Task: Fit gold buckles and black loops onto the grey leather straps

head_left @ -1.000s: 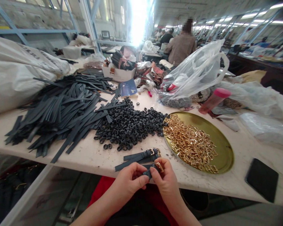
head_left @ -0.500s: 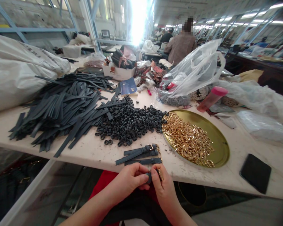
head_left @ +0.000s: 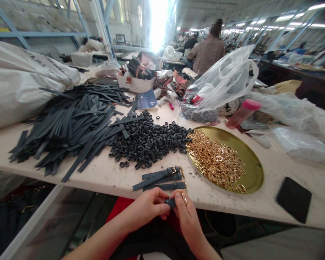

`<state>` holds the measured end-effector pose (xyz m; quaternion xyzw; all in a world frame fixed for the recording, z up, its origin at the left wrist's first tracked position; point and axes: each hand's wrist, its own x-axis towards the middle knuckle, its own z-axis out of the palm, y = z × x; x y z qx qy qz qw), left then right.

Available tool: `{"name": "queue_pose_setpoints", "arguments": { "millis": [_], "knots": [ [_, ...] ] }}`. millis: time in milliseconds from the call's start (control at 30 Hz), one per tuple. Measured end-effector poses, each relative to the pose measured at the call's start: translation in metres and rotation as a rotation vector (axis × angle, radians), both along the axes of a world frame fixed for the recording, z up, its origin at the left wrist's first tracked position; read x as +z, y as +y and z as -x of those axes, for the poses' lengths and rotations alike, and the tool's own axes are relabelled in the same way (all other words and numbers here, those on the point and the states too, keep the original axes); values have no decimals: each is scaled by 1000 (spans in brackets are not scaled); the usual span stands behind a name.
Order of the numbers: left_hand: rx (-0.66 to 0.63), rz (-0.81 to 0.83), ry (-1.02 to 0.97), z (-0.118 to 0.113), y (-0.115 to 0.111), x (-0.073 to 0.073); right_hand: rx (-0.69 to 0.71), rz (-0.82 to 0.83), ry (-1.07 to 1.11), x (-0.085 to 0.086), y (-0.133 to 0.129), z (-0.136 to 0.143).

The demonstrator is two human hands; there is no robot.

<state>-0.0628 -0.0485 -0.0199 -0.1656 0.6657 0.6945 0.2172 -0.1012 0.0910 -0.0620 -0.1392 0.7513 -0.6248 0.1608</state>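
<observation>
While my left hand (head_left: 148,206) pinches a dark strap (head_left: 171,203) between thumb and fingers, my right hand (head_left: 184,211) is closed on it too, a gold buckle (head_left: 184,199) at its fingers — all by the near edge of the bench (head_left: 115,179), close to the buckled straps (head_left: 160,178) lying there.

A blown-out white glare floods the far middle, and ceiling lamps (head_left: 289,17) shine at far right. The table (head_left: 116,177) is brightly lit with soft shadows; the gold buckles (head_left: 216,160) glint. Beneath it is dim. Distant shapes blur, edges stretch, and pixels mask one person's (head_left: 208,54) head.
</observation>
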Motion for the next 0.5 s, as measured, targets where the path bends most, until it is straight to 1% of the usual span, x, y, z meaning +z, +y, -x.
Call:
{"name": "queue_pose_setpoints", "arguments": {
  "millis": [100,233,300,400,467,500],
  "knots": [
    [-182,155,22,0,-5,8,7,12,-6,0,3,-1],
    [-270,353,142,6,-4,18,101,5,25,5,4,2],
    [-305,462,217,13,-5,20,113,-49,113,7,5,12],
    [-305,757,397,27,-14,13,63,-251,392,6,3,39],
    [-304,971,472,36,-22,4,5,-387,548,-2,-1,59],
    [-321,1054,484,39,-25,-2,-15,-422,590,-7,-5,67]
  ]
}}
